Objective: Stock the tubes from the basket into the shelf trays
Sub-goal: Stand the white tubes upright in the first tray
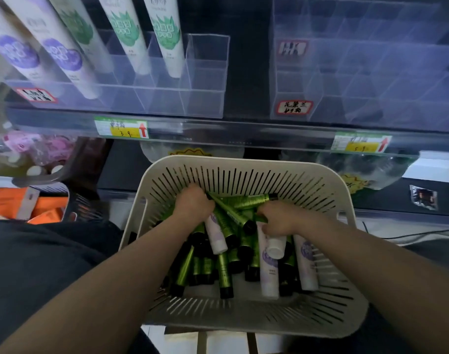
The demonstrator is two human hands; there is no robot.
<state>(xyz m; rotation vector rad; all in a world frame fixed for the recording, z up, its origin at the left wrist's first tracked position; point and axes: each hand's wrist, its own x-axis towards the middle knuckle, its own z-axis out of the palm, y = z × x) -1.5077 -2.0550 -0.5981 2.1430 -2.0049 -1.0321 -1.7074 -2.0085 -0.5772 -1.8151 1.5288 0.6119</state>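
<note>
Dark metal shelf fills the top half of the view, from 9 o'clock to 3 o'clock. Two big clear plastic trays with little boxes inside sit on it. The left clear tray is at 11 o'clock, and tall white tubes with purple and green pictures stand in it. The right clear tray is at 1 o'clock.

A cream plastic basket with long slots in its sides sits at 6 o'clock, below the shelf edge. It holds a pile of shiny green tubes with black caps and some white tubes with purple pictures, all lying mixed up on each other.

Both bare arms reach down into the basket. The left hand is at 11 o'clock in the pile. It is bunched up against the flat end of a green tube, but I cannot tell if it is holding it. The right hand is at 1 o'clock in the pile, with its fingers curled round a white tube with a white cap.

Orange packs lie at 9 o'clock. Yellow price tags with red arrows stick to the shelf edge. A small white label with a red border is on the right tray.
</note>
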